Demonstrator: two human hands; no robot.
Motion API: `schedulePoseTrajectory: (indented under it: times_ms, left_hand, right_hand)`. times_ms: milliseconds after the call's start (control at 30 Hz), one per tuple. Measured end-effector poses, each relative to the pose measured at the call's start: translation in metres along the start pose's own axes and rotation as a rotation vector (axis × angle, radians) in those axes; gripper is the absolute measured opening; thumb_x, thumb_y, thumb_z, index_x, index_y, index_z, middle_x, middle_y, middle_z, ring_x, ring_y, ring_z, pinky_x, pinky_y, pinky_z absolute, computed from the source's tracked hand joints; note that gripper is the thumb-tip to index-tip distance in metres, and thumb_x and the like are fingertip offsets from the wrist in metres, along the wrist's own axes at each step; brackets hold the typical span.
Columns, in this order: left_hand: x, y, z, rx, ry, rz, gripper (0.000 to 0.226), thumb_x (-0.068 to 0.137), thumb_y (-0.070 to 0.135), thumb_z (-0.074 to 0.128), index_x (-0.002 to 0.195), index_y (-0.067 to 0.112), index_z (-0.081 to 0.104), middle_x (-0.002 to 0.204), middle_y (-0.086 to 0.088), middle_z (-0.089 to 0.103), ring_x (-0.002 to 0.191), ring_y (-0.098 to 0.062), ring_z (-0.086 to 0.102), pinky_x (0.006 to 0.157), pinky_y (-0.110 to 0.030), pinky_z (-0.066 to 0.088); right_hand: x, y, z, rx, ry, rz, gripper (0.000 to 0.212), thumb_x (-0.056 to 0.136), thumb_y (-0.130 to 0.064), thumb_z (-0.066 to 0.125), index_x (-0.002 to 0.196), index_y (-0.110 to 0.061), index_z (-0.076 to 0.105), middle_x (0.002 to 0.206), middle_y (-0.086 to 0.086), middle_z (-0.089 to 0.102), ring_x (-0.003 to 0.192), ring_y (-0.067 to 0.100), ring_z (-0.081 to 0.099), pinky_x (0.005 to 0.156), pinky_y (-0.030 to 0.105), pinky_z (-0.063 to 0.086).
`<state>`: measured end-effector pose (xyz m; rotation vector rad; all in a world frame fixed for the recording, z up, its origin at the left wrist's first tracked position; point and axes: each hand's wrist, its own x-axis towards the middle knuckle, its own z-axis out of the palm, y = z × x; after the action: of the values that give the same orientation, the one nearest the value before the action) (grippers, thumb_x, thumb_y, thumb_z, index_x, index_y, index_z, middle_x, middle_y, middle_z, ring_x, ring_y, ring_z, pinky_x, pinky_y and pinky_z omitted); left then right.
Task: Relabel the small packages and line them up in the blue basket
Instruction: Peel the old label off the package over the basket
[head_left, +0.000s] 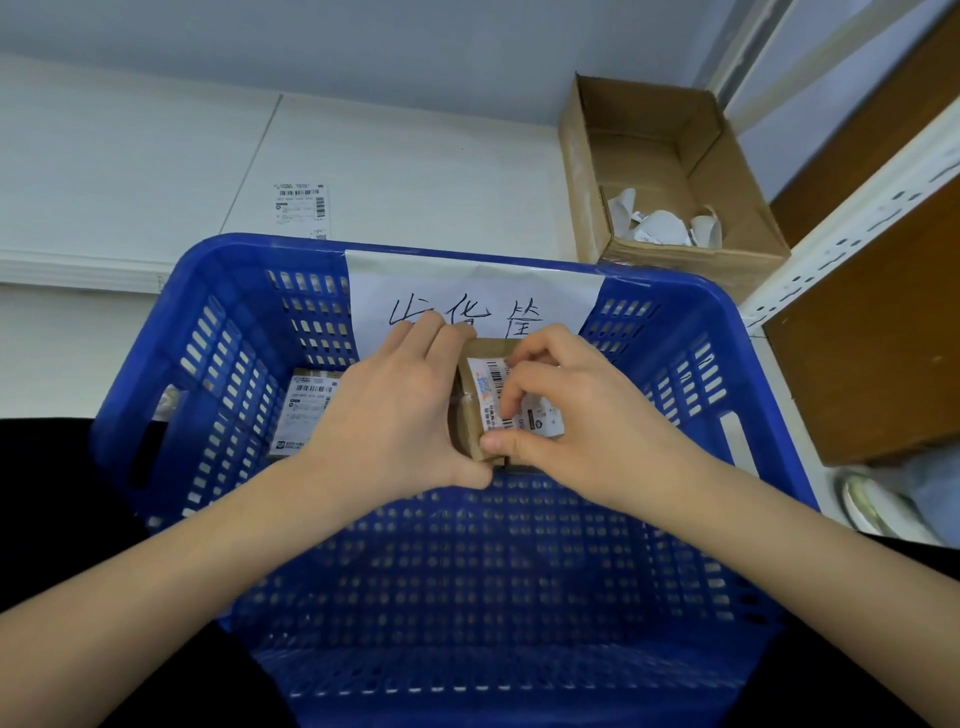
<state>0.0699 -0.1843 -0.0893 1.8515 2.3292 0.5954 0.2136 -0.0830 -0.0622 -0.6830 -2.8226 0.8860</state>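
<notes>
A blue slotted basket (218, 364) fills the middle of the view, with a white handwritten paper sign (467, 291) on its far wall. Inside it, a small brown package (475, 421) with a white barcode label (491, 384) sits between my hands. My left hand (395, 410) grips the package's left side, fingers over its far edge. My right hand (566, 415) holds its right side, thumb at the near edge and curled fingertips on the label. A second labelled package (306, 410) lies at the basket's left, partly hidden by my left hand.
A loose shipping label (301, 210) lies on the white surface behind the basket. An open cardboard box (665, 171) at the back right holds crumpled label backings. A white metal shelf post (852, 223) and brown board stand at the right.
</notes>
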Motion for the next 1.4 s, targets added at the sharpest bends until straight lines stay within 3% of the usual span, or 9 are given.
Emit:
schedulePoseTrajectory:
  times_ms: [167, 233, 333, 567, 800, 967, 1033, 1200, 1400]
  left_hand:
    - [0.001, 0.000, -0.001, 0.016, 0.047, 0.018, 0.090, 0.041, 0.057, 0.059, 0.115, 0.005, 0.056, 0.096, -0.004, 0.056, 0.086, -0.025, 0.058, 0.053, -0.031, 0.050]
    - [0.002, 0.001, -0.001, 0.018, 0.046, 0.008, 0.090, 0.039, 0.052, 0.064, 0.115, 0.004, 0.056, 0.097, -0.005, 0.056, 0.086, -0.027, 0.058, 0.052, -0.036, 0.053]
    - [0.001, 0.001, 0.000, 0.023, 0.020, 0.003, 0.092, 0.040, 0.050, 0.077, 0.117, 0.003, 0.056, 0.098, -0.006, 0.057, 0.087, -0.028, 0.058, 0.055, -0.037, 0.053]
    - [0.001, 0.003, 0.002, 0.021, 0.044, -0.001, 0.090, 0.047, 0.059, 0.062, 0.118, 0.005, 0.056, 0.100, -0.006, 0.057, 0.089, -0.027, 0.057, 0.055, -0.035, 0.053]
    - [0.007, 0.002, -0.003, -0.011, 0.035, -0.020, 0.100, 0.038, 0.045, 0.084, 0.124, 0.005, 0.053, 0.106, -0.005, 0.056, 0.096, -0.026, 0.055, 0.064, -0.028, 0.042]
    - [0.002, -0.002, -0.003, 0.002, 0.030, -0.021, 0.097, 0.037, 0.046, 0.082, 0.120, 0.005, 0.054, 0.102, -0.004, 0.056, 0.092, -0.025, 0.056, 0.058, -0.028, 0.045]
    - [0.002, 0.001, -0.003, -0.009, 0.058, -0.012, 0.091, 0.042, 0.053, 0.068, 0.119, 0.007, 0.054, 0.101, -0.002, 0.056, 0.091, -0.022, 0.056, 0.058, -0.025, 0.042]
    - [0.002, 0.005, 0.002, -0.004, 0.081, 0.030, 0.089, 0.044, 0.056, 0.049, 0.118, 0.008, 0.054, 0.101, -0.001, 0.055, 0.089, -0.022, 0.055, 0.053, -0.029, 0.047]
    - [0.001, 0.001, 0.004, -0.033, 0.077, 0.025, 0.090, 0.040, 0.053, 0.060, 0.118, 0.008, 0.054, 0.100, -0.002, 0.054, 0.089, -0.023, 0.054, 0.054, -0.036, 0.053]
  right_hand:
    - [-0.002, -0.002, 0.007, -0.304, 0.044, -0.207, 0.018, 0.086, -0.028, 0.062, 0.083, -0.010, 0.058, 0.091, 0.005, 0.050, 0.085, 0.019, 0.046, 0.070, 0.035, 0.045]
    - [-0.003, -0.002, 0.017, -0.512, 0.081, -0.346, 0.011, 0.079, -0.014, 0.063, 0.077, -0.010, 0.053, 0.077, 0.008, 0.051, 0.070, 0.023, 0.047, 0.054, 0.033, 0.040]
    - [-0.003, 0.000, 0.027, -0.621, 0.124, -0.440, 0.012, 0.068, -0.004, 0.062, 0.071, -0.009, 0.052, 0.070, 0.008, 0.053, 0.064, 0.025, 0.049, 0.054, 0.030, 0.033]
    - [0.001, 0.000, 0.027, -0.501, 0.179, -0.475, 0.015, 0.068, -0.005, 0.066, 0.065, -0.007, 0.052, 0.061, 0.011, 0.052, 0.056, 0.027, 0.049, 0.049, 0.031, 0.040]
    - [0.008, 0.005, 0.011, -0.533, 0.173, -0.440, 0.022, 0.068, -0.007, 0.072, 0.064, -0.008, 0.051, 0.059, 0.009, 0.051, 0.054, 0.024, 0.049, 0.050, 0.030, 0.037]
    - [0.005, 0.005, -0.006, -0.384, 0.028, -0.243, 0.039, 0.091, -0.046, 0.022, 0.077, -0.018, 0.045, 0.073, -0.009, 0.043, 0.066, 0.010, 0.039, 0.057, 0.024, 0.028]
    - [0.006, 0.004, -0.008, -0.374, 0.000, -0.243, 0.044, 0.088, -0.060, 0.021, 0.074, -0.023, 0.040, 0.071, -0.013, 0.041, 0.065, 0.007, 0.038, 0.052, 0.021, 0.026]
    - [0.010, 0.008, 0.007, -0.473, 0.092, -0.406, 0.040, 0.090, -0.048, 0.037, 0.067, -0.017, 0.049, 0.062, -0.001, 0.056, 0.059, 0.018, 0.052, 0.051, 0.027, 0.039]
    - [0.010, 0.010, 0.012, -0.317, 0.030, -0.428, 0.034, 0.094, -0.033, 0.034, 0.070, -0.016, 0.051, 0.066, -0.003, 0.052, 0.063, 0.015, 0.046, 0.059, 0.024, 0.034]
